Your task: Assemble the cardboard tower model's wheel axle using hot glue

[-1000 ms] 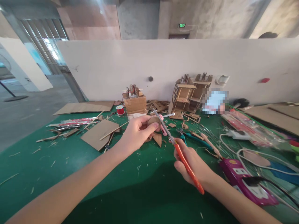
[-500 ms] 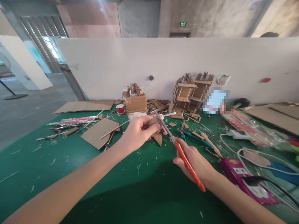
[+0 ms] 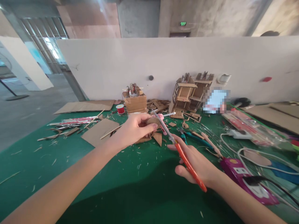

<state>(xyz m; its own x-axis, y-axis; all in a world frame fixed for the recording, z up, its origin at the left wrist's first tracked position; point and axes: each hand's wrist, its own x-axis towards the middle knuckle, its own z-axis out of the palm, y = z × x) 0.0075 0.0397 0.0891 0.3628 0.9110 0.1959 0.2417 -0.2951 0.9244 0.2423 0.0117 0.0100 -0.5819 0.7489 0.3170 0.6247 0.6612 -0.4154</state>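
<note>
Between thumb and fingers, my left hand (image 3: pixel 137 127) pinches a small round piece of cardboard (image 3: pixel 154 121). My right hand (image 3: pixel 190 160) holds scissors (image 3: pixel 187 160) with orange handles, the blades pointing up and to the left. Those blades lie at the right edge of the cardboard piece; whether they are cutting into it I cannot tell. Just beyond the blades is a pink item (image 3: pixel 161 117), partly hidden, with a thin white stick (image 3: pixel 169 114) beside it. Below my left hand, brown cardboard scraps (image 3: pixel 157 138) lie on the green table.
A cardboard box (image 3: pixel 135 104) carrying a small wheeled assembly stands ahead, beside a red thread spool (image 3: pixel 120 109). Cardboard shelf models (image 3: pixel 187 96) stand against the white partition. On the right are teal-handled pliers (image 3: pixel 201 140) and a purple power strip (image 3: pixel 247 182) with cables.
My left hand and the cardboard piece have shifted slightly left. The fingers of my right hand have loosened and spread a little around the scissor handles.
</note>
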